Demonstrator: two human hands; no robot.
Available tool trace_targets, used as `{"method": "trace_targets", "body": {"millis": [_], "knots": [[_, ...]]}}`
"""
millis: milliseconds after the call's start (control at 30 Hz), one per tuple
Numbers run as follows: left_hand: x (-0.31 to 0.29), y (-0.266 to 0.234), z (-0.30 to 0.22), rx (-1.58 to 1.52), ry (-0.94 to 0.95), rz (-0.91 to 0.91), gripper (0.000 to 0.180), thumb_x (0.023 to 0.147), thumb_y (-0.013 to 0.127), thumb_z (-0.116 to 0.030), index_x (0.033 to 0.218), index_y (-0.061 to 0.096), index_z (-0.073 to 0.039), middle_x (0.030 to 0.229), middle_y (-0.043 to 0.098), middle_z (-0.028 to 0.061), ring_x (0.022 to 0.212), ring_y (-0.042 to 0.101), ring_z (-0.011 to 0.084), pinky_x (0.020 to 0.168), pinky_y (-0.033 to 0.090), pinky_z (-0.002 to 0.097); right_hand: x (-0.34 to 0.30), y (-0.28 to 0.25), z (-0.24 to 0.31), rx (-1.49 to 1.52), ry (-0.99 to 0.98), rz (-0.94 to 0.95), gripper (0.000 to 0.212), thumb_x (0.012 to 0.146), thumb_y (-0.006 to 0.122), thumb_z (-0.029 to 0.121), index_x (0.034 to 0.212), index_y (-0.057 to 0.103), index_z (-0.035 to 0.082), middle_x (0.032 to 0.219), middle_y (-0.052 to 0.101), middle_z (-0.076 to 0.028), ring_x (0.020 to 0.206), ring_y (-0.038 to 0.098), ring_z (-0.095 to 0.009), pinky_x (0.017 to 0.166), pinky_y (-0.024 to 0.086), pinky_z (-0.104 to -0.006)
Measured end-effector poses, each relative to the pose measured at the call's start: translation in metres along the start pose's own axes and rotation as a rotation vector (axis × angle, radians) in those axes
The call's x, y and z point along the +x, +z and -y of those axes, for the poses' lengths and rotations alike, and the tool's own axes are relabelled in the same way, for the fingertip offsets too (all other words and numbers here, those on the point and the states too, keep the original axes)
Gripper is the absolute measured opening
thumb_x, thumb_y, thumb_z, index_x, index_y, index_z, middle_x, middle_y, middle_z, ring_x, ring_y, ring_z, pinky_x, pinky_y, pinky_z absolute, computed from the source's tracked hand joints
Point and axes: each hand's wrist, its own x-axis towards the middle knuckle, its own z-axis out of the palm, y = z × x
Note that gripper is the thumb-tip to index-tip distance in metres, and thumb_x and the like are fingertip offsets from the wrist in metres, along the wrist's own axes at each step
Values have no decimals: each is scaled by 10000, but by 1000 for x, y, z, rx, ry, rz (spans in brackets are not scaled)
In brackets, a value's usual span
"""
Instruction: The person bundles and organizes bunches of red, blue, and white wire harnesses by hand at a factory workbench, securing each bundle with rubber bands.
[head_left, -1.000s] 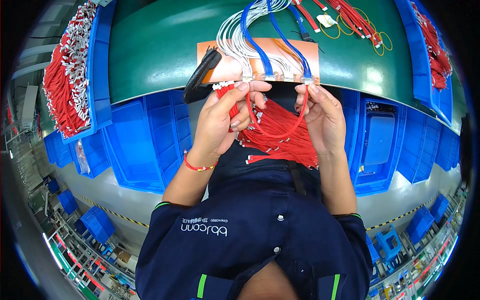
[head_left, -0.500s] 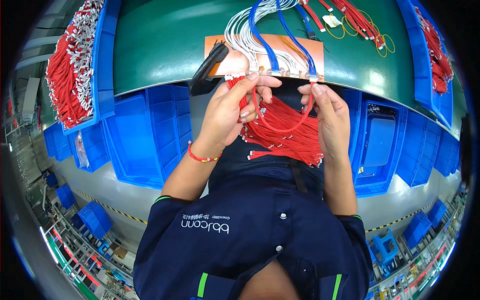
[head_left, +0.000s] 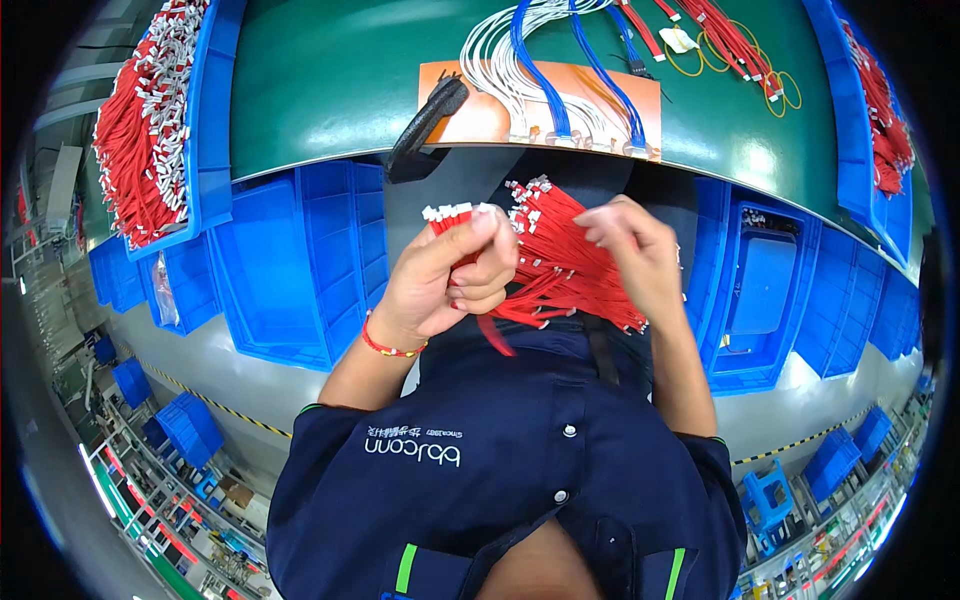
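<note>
My left hand (head_left: 455, 268) is closed around a small bunch of red cables (head_left: 440, 226). Their white connector ends stick up past the thumb, and a red tail hangs below the fist. Over the right side of a large heap of red cables (head_left: 570, 265) in my lap hovers my right hand (head_left: 640, 250). Its fingers are loosely bent, slightly blurred, and nothing shows in them. Beyond both hands, an orange board (head_left: 470, 120) lies at the table edge. White wires (head_left: 490, 60) and blue wires (head_left: 540, 75) run to connectors along its near edge.
A black padded strip (head_left: 425, 130) juts over the green table's (head_left: 330, 90) edge. Blue bins of red cables flank the table, left (head_left: 208, 110) and right (head_left: 840, 110). More red cables (head_left: 725, 35) and a yellow loop lie at the far right. Blue crates (head_left: 265, 270) stand below.
Both hands have drawn back from the board toward my lap. The red cable stretched between them has left the board's connectors, and the right hand has let go of its end.
</note>
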Motion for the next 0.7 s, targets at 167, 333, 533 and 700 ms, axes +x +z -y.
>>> {"method": "trace_targets", "body": {"millis": [167,333,533,700], "knots": [[0,5,5,320,-32,-277,225,1007,502,-167,1086,622,6,579,292,-104,474,222,-1,434,165,206,1,18,-18,-592,-347,-66,121,789,728,73,860,644,23,845,575,-105,781,594,-262,706,471,-341],[7,6,15,624,55,-419,340,1016,506,-205,1279,587,-5,590,351,-102,510,268,-12,449,202,196,-1,19,6,-397,-463,-224,126,759,726,-15,842,633,1,855,575,-120,760,609,-268,645,492,-334],[28,8,26,971,276,-300,317,1012,510,-200,1250,610,-14,643,528,-56,516,358,-22,462,256,169,0,27,16,-388,-613,-133,217,807,703,-12,979,571,-1,875,593,-108,715,621,-195,610,481,-272],[31,9,13,537,263,-384,283,1019,452,-204,963,641,-1,652,535,4,461,306,-2,432,229,190,-12,-11,8,207,55,225,181,927,609,30,1086,524,15,836,551,5,726,528,-51,654,441,-205]]}}
